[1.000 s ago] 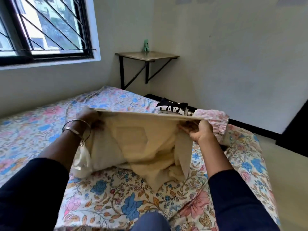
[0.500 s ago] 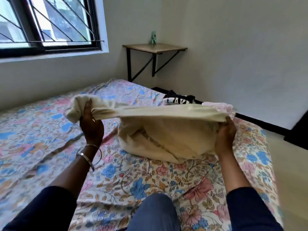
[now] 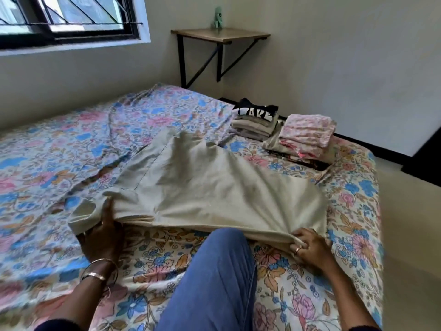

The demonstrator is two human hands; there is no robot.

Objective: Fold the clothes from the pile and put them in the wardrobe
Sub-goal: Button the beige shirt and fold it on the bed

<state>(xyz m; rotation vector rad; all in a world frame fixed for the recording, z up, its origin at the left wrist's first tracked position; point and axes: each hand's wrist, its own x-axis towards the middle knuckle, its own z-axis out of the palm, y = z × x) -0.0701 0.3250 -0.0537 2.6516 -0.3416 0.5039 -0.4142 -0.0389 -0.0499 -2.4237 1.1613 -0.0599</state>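
A beige garment (image 3: 202,185) lies spread out on the floral bed sheet (image 3: 47,149) in front of me. My left hand (image 3: 102,237) grips its near left corner, with the thumb on top of the cloth. At the near right corner my right hand (image 3: 307,247) pinches the hem in curled fingers. Beyond the garment stand two folded stacks: one topped by a black printed shirt (image 3: 256,112), the other by a pink floral cloth (image 3: 307,130).
My knee in blue trousers (image 3: 214,271) rests on the bed between my arms. A wall-mounted wooden shelf (image 3: 219,35) with a small green figure (image 3: 217,16) is at the far corner. A window (image 3: 71,17) is at the upper left. Bare floor (image 3: 410,211) runs along the bed's right side.
The garment was held up stretched between both hands; now it has been lowered and laid flat on the bed. Both hands moved down and toward me, still holding its near edge.
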